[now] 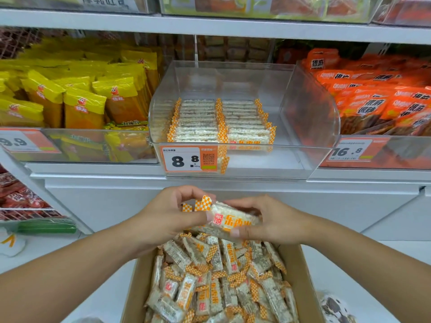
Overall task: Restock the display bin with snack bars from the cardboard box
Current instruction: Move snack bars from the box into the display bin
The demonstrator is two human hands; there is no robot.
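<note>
Holding a small bundle of snack bars [229, 221] between them, the left hand [172, 213] and the right hand [268, 220] meet just above the far end of the cardboard box [303, 276]. The left hand's fingers curl round the checkered orange-and-white wrapper ends on its side, thumb underneath, while the right hand's fingers curl over the top of the bundle and its thumb presses the near edge, so both hands are clamped on the same bars. Directly below the hands, the box is filled with loose bars [219, 280] lying jumbled at all angles. Above and beyond the hands, on the white shelf [233, 183], stands the clear display bin [310, 113]; two neat rows of bars [221, 122] stand on edge in its left and middle part, and the part to the right of those rows shows bare floor. A price tag [189, 159] reading 8.8 sits on the bin's front wall, up and slightly left of the left hand. Farther left of that hand, yellow snack packets [77, 99] fill the neighbouring bin; up to the right of the right hand, orange packets [377, 96] fill another.
</note>
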